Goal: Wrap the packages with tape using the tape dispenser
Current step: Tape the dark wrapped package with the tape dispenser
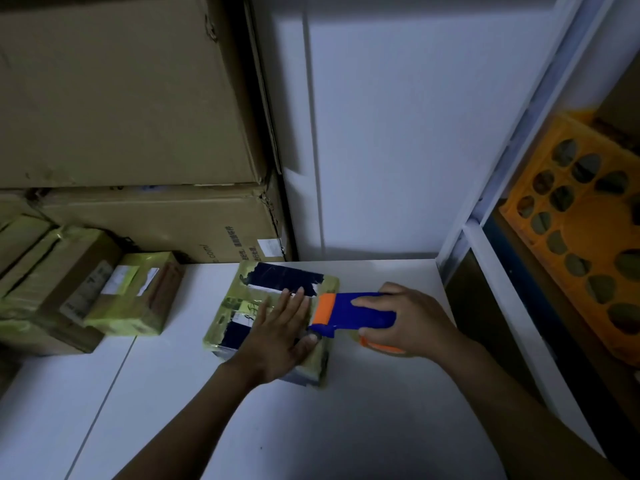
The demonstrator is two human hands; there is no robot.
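Observation:
A flat package (pixel 242 306) wrapped in yellowish tape, with dark patches and white labels, lies on the white table (pixel 346 410). My left hand (pixel 280 337) presses flat on its top with straight fingers. My right hand (pixel 408 320) grips a blue and orange tape dispenser (pixel 349 313), whose orange front edge meets the package's right side. The roll of tape is mostly hidden under my right hand.
Several taped packages (pixel 135 292) are stacked at the left of the table. Large cardboard boxes (pixel 138 98) stand behind them against the white wall. A white shelf frame (pixel 485 216) with an orange crate (pixel 581 230) borders the right side.

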